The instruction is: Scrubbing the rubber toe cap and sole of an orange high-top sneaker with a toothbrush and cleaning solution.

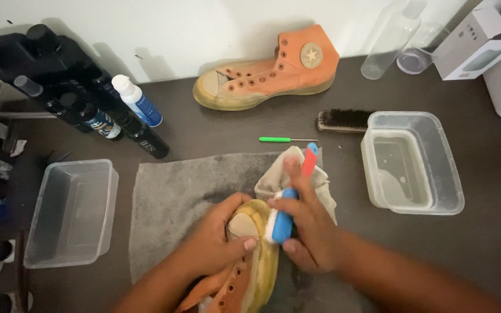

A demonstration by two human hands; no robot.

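Currently, the left hand [218, 243] is wrapped around the toe end of an orange high-top shoe [244, 272], thumb pressed across the pale toe cap, holding the shoe on its side at the near centre of the table. The right hand [308, 232] is closed around a small brush [288, 203] with a blue body, a red handle end and white bristles; the bristles touch the yellowed rubber rim at the toe of the held shoe. Both hands work over a grey towel [169, 197] spread flat on the dark table [494, 232], and a crumpled beige cloth [276, 174] lies on the towel just beyond the right hand. A second orange shoe [268, 72] of the same kind lies on its side at the far centre, against the wall. Between that shoe and the towel lies a thin tool with a green handle [276, 139], and to its right a dark bristle brush [343, 120]. A clear plastic tub [413, 162] holding a little water stands right of the towel; another clear tub [73, 211] stands left of it. Several dark bottles [111, 122] and one blue bottle with a white cap [137, 101] lie at the far left. White boxes [482, 46] and clear containers [392, 35] occupy the far right corner
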